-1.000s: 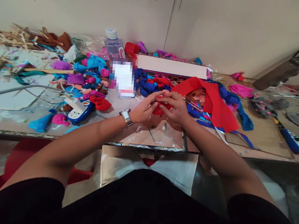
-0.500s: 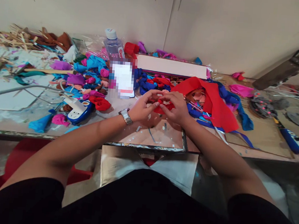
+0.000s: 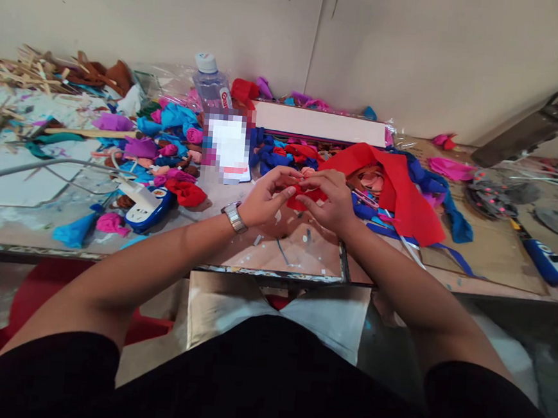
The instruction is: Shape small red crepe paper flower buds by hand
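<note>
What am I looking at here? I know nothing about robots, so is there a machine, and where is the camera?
There is no robot here, just a person's two bare hands. The camera sits on the person's head, looking forward and down, so you see the arms from above.

The left hand and right hand meet over the table, holding a small red piece between their fingers. Whether it is paper or cloth, I cannot tell.

Around them lie a long red strip, many colourful crumpled bits, a blue-and-white power socket, a white-capped bottle and, far left, thin wooden sticks.
</note>
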`<action>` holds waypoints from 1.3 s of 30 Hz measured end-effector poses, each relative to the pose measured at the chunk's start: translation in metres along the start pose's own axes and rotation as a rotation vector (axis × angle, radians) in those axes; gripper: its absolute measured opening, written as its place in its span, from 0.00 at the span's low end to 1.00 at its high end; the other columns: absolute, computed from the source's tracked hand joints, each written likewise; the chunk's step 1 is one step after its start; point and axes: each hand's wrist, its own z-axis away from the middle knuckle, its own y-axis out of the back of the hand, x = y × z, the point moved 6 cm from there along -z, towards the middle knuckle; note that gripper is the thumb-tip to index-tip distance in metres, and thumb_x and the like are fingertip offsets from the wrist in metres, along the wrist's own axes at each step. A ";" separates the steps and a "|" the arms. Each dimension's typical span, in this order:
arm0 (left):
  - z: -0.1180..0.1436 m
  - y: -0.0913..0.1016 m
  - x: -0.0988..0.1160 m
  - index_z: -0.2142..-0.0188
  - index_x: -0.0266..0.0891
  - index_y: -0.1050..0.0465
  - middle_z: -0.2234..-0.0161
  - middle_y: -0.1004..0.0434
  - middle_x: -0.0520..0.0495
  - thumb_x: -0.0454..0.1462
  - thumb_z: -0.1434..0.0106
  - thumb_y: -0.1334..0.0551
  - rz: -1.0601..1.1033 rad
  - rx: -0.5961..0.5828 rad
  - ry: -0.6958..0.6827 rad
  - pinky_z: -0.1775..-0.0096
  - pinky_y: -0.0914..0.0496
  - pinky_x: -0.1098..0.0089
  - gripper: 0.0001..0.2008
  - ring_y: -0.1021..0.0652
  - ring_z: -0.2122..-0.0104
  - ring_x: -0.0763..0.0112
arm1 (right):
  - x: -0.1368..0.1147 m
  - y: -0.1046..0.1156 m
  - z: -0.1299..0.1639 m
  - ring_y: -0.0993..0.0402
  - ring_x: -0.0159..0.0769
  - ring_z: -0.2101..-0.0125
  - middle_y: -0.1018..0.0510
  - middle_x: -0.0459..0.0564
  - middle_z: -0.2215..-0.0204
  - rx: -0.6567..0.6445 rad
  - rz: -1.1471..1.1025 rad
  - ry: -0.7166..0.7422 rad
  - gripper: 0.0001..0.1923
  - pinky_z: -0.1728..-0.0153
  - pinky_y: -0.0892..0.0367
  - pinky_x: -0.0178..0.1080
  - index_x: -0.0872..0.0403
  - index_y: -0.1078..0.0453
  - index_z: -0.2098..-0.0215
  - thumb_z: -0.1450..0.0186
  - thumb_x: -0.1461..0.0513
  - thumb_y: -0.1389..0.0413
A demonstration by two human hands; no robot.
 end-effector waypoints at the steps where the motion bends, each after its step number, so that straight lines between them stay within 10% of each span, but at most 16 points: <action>1: 0.000 0.000 0.001 0.43 0.42 0.29 0.50 0.16 0.41 0.52 0.25 0.35 0.007 0.000 -0.009 0.52 0.21 0.64 0.21 0.15 0.51 0.63 | 0.000 0.000 0.000 0.19 0.48 0.50 0.13 0.53 0.55 0.005 0.001 0.003 0.22 0.46 0.33 0.51 0.48 0.20 0.54 0.27 0.41 0.41; 39: -0.001 0.000 0.001 0.39 0.43 0.29 0.49 0.17 0.41 0.50 0.30 0.29 0.007 -0.019 -0.027 0.48 0.20 0.62 0.25 0.15 0.49 0.62 | 0.003 -0.001 0.000 0.23 0.49 0.51 0.19 0.52 0.56 0.042 0.005 0.017 0.22 0.45 0.35 0.54 0.45 0.19 0.56 0.30 0.38 0.39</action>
